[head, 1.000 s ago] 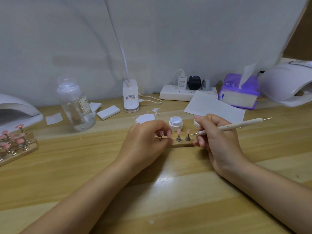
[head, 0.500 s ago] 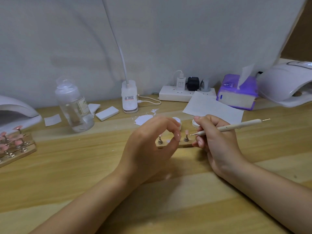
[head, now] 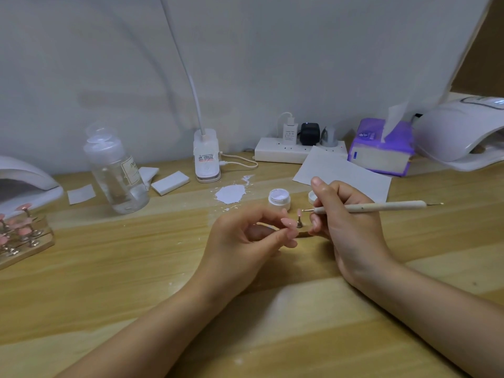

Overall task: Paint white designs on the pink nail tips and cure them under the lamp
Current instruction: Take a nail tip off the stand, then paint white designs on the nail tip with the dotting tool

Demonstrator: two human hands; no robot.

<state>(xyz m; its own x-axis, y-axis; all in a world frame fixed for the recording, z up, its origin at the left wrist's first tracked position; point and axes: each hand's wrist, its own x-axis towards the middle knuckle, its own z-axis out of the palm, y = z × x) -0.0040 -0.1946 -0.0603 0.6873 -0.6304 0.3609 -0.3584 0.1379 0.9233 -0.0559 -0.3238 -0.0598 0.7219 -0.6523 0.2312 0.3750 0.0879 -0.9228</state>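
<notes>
1. A dotting pen [head: 365, 207] is held in the right hand [head: 351, 227] as a pencil is held, pinched between thumb and curled fingers close to its working end, presumably so that the fine tip can be steered with little wobble
2. The pen's metal tip is brought right up to a pink nail tip [head: 299, 213] that stands upright on a small metal stand [head: 299, 223]; whether the two are in contact cannot be told
3. The heel of the right hand appears to be laid on the wooden table [head: 136, 268], which is judged to steady it for the fine work
4. The left hand [head: 245, 241] is kept just beside the stand with its fingers loosely curled; the fingertips are brought near the stand's foot, probably to brace it, but nothing can be seen gripped, and whether anything is held cannot be told
5. An open jar of white gel [head: 279, 199] is set just behind the stand, with its lid [head: 313, 197] beside it, so that the pen can be reloaded with a short reach
6. More pink tips are kept on a wooden rack [head: 24, 241] at the far left, in front of a curing lamp [head: 24, 184]; a second lamp [head: 461, 135] is placed at the far right
7. The painting step is judged to be in hand, with curing not yet done
</notes>
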